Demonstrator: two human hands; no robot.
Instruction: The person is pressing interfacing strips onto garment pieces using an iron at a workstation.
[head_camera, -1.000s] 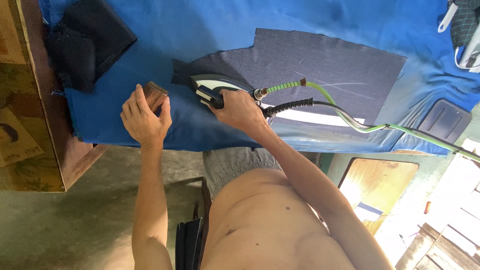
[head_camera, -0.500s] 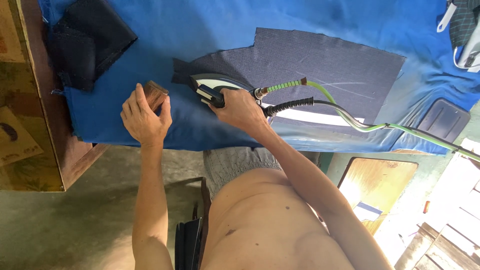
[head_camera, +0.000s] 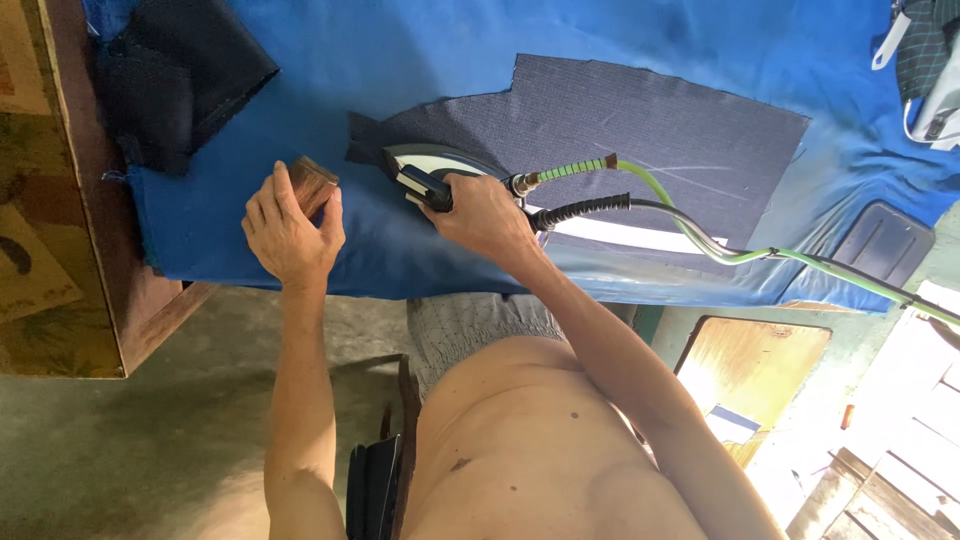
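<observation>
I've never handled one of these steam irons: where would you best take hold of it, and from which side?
By the dark handle on top of the iron, from above and from the hose end, as the right hand does. The soleplate lies flat on the dark fabric piece, and the green hose and black cord leave the back, so the top is probably the only safe grip.

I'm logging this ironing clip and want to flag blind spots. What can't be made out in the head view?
- Wooden block: mostly covered by the left hand; its full shape is hidden.
- Iron: its handle is wrapped by the right hand, and its underside faces the dark cloth.
- Green hose and black cord: both run off the right edge, ends unseen.
- Folded dark fabric: cut off by the top edge.
</observation>
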